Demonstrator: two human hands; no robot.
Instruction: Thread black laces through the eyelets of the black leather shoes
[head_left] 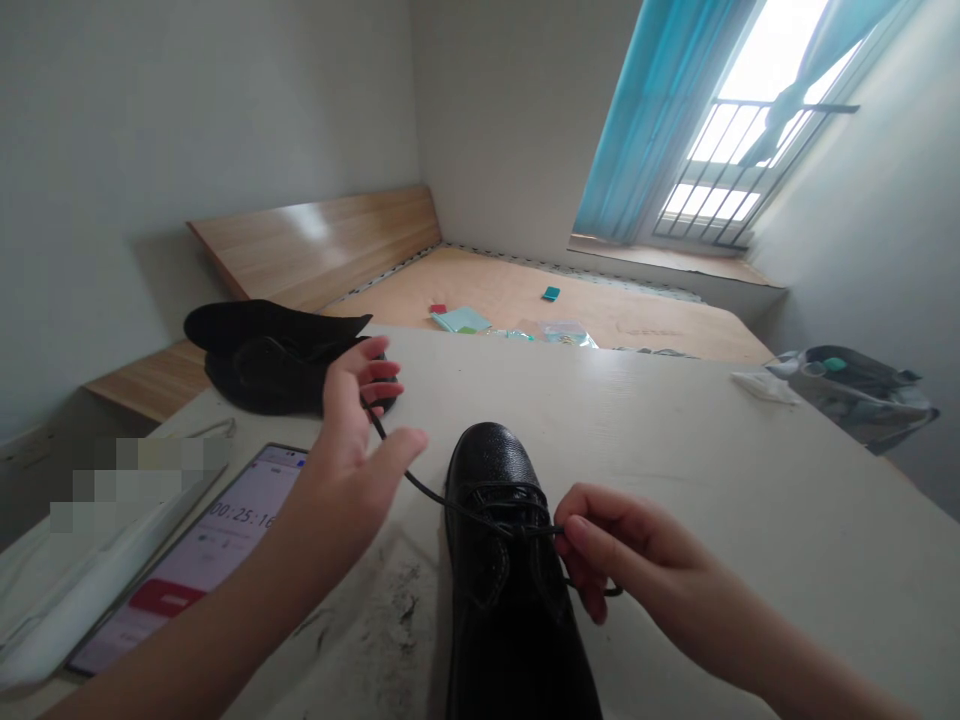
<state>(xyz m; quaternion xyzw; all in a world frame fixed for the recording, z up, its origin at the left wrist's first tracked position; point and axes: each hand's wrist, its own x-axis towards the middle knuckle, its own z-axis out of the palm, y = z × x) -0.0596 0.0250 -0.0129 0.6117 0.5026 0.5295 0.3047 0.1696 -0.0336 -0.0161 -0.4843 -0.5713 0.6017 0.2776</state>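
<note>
A black leather shoe [499, 590] stands on the white table, its toe pointing away from me. Thin black lace crosses its front and meets in a knot [517, 532]. Right of the knot, my right hand [607, 545] pinches the lace between thumb and fingers, and a bit of lace sticks out below the fingers. My left hand [360, 430] is raised to the left of the toe with its fingers apart. The other lace end [424, 488] runs from the knot up to this hand and passes behind the thumb towards the fingers.
Black shoe soles or shoes [262, 360] lie at the table's far left. A phone [202, 550] showing a timer lies under my left forearm, beside a plastic-wrapped item [97, 580]. A crumpled tissue [765, 387] and a bag [862, 390] are at the right. Small packets [461, 320] lie beyond the table.
</note>
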